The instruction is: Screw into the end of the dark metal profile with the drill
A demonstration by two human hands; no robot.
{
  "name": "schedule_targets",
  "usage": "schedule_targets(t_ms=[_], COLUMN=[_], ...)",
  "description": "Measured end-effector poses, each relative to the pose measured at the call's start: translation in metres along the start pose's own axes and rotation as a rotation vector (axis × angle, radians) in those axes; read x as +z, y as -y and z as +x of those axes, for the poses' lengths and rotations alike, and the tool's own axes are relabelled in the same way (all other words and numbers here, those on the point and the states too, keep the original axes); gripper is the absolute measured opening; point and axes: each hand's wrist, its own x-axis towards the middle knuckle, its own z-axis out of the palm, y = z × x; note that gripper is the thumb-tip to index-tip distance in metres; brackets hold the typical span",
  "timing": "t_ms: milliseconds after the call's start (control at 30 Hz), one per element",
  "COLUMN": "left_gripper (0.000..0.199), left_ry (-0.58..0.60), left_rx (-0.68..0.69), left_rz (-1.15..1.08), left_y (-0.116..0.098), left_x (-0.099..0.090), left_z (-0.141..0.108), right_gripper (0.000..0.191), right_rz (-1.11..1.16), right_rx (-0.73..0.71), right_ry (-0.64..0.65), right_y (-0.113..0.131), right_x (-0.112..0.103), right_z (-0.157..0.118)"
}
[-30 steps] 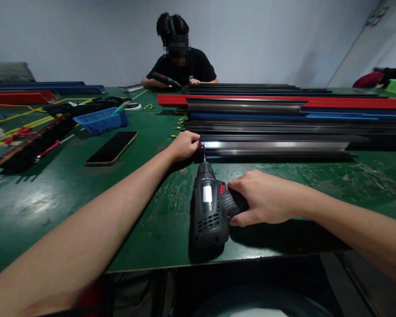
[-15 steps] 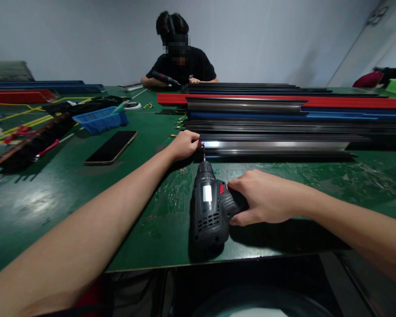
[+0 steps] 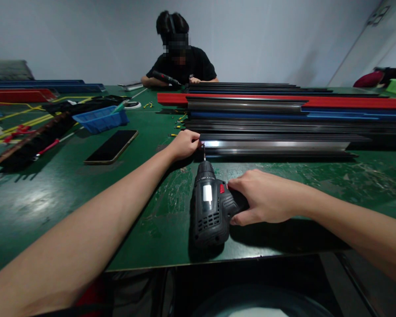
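My right hand [image 3: 262, 198] is wrapped round the handle of a black power drill [image 3: 207, 215] with a red switch, lying on its side low over the green table. The drill's bit [image 3: 204, 152] points away from me and its tip meets the left end of a dark metal profile with a shiny silver strip [image 3: 277, 145]. My left hand [image 3: 185, 144] is closed at that same left end, beside the bit tip. What its fingers pinch is too small to make out.
Behind lie more profiles, including a red one [image 3: 171, 99]. On the left are a phone [image 3: 112, 147], a blue basket [image 3: 100, 119], cables and a red-handled tool [image 3: 48, 149]. A person [image 3: 198, 61] sits across the green table [image 3: 145, 251], holding another drill [image 3: 165, 78].
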Motion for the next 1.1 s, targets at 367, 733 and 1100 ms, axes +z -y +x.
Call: schedule_targets(t_ms=[367, 733, 1100], left_gripper=[0.021, 0.022, 0.021], left_ry=[0.002, -0.013, -0.007], left_rx=[-0.001, 0.014, 0.024], left_rz=[-0.009, 0.004, -0.014], left_y=[-0.0009, 0.0001, 0.0007], left_x=[0.0004, 0.0005, 0.0005], left_z=[-0.0002, -0.0001, 0.0002], right_gripper=[0.041, 0.042, 0.043], right_rz=[-0.009, -0.009, -0.003], right_rx=[-0.005, 0.006, 0.004], right_ry=[-0.009, -0.009, -0.008], right_y=[0.0000, -0.0006, -0.0011], right_x=[0.0018, 0.0017, 0.0027], right_z=[0.0013, 0.0006, 0.0012])
